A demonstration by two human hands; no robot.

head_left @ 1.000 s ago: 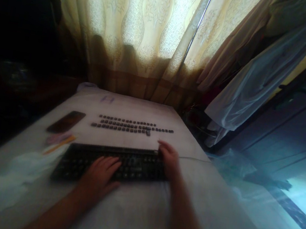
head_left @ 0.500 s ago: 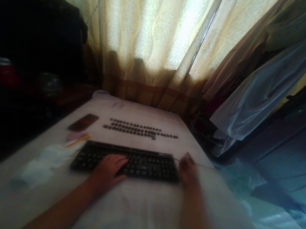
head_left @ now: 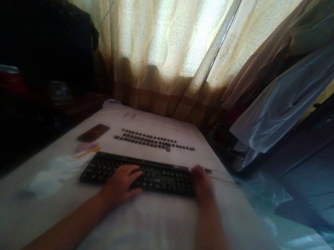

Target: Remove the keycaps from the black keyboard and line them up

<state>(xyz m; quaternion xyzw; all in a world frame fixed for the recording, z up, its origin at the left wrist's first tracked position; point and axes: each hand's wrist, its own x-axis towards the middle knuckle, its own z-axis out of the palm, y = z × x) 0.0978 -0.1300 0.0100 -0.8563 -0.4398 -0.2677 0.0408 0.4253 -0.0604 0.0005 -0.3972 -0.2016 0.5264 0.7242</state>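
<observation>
A black computer keyboard lies across the white-covered table. My left hand rests over its middle keys, fingers spread, with nothing held. At the keyboard's right end is my right hand, its fingers stretched toward the edge and blurred; no held thing shows in it. Just behind those fingers lies a small dark thing, too blurred to name. Beyond the keyboard, loose dark keycaps stand in several rows, with one larger keycap below the others.
A dark phone lies at the left, near an orange-yellow strip and a pale crumpled plastic bag. A thin cable runs off to the right. Patterned curtains hang behind the table.
My right hand has moved slightly left onto the keyboard's right end, and its fingers have come down. The small dark thing now shows behind it. My left hand stays over the keys.
</observation>
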